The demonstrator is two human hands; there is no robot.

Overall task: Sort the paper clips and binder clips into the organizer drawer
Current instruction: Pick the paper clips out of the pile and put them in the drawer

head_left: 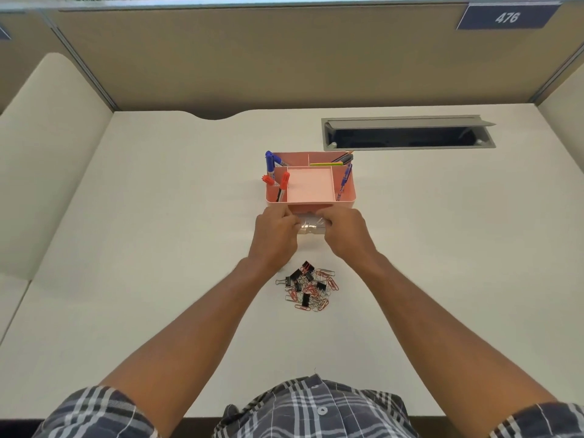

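Both hands at the pink organizer's [311, 188] front: left hand [275, 237] and right hand [344, 233] each hold a narrow grip on the clear drawer [311, 227]. Mixed clip pile [309, 287] lies on the surface [158, 248], nearer the person.

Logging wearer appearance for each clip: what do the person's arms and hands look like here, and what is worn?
Both hands, left hand and right hand, are bare: no gloves, rings or watch visible. The forearms are uncovered. Short sleeves of a dark grey-and-white plaid button shirt end near the elbows.
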